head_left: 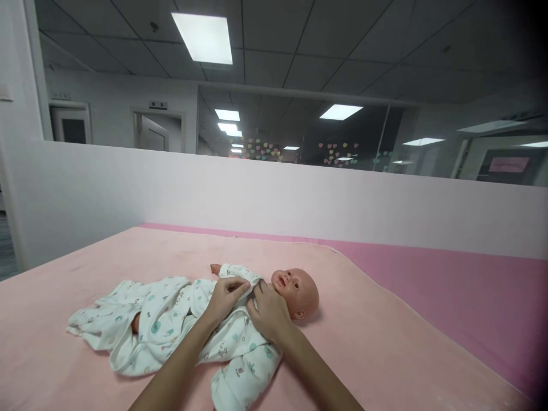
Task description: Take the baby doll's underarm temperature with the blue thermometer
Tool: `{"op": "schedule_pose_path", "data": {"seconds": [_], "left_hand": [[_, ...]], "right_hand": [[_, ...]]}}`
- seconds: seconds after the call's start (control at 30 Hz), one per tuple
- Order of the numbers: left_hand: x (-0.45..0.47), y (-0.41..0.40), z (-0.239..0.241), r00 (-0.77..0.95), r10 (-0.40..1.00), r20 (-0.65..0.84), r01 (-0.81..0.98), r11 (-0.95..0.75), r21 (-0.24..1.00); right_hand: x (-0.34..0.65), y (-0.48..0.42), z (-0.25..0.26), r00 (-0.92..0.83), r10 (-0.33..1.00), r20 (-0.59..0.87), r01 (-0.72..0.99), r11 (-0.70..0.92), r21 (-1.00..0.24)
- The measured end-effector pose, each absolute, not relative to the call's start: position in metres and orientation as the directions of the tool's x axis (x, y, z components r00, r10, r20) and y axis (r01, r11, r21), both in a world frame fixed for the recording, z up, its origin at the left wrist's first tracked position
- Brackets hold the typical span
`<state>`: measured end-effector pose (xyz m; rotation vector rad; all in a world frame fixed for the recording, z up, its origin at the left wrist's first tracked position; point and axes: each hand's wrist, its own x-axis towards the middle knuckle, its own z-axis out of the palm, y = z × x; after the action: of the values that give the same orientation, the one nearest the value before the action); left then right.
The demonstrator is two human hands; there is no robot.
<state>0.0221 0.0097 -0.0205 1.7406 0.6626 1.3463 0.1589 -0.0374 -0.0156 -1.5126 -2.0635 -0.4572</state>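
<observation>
Doll: baby doll (pixel 295 288) with bare head, lying on its back on the pink blanket (pixel 385 342), head to the right.
Romper: white printed romper (pixel 171 319), loose and open at the legs.
Left hand (pixel 225 297): pinching the romper's collar at the doll's chest.
Right hand (pixel 269 311): fingers closed on the collar, just beside the doll's chin.

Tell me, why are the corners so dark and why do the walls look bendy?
In the head view, the right corners fade to black, and the white wall bows a little from the wide lens. Ceiling lights glare bright white. The doll and both hands, left hand and right hand, look fairly sharp, casting only soft shadows on the pink blanket.
</observation>
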Motion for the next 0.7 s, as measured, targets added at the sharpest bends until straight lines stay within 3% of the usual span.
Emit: {"op": "schedule_pose_path", "data": {"seconds": [0.2, 0.4, 0.57, 0.7], "left_hand": [[0.022, 0.008, -0.018, 0.297, 0.802, 0.518, -0.005, -0.541, 0.841], [0.023, 0.003, -0.016, 0.278, 0.802, 0.529, 0.074, -0.567, 0.820], [0.026, -0.006, -0.015, 0.279, 0.759, 0.588, 0.249, -0.649, 0.719], [0.027, -0.010, -0.013, 0.343, 0.737, 0.583, 0.386, -0.676, 0.628]], "right_hand": [[0.150, -0.025, -0.009, -0.165, 0.823, 0.543, 0.955, 0.272, -0.122], [0.153, -0.031, -0.013, -0.036, 0.781, 0.623, 0.945, 0.229, -0.233], [0.162, -0.036, -0.009, -0.019, 0.756, 0.654, 0.882, 0.321, -0.345], [0.175, -0.071, -0.004, 0.088, 0.649, 0.756, 0.838, 0.362, -0.408]]}}
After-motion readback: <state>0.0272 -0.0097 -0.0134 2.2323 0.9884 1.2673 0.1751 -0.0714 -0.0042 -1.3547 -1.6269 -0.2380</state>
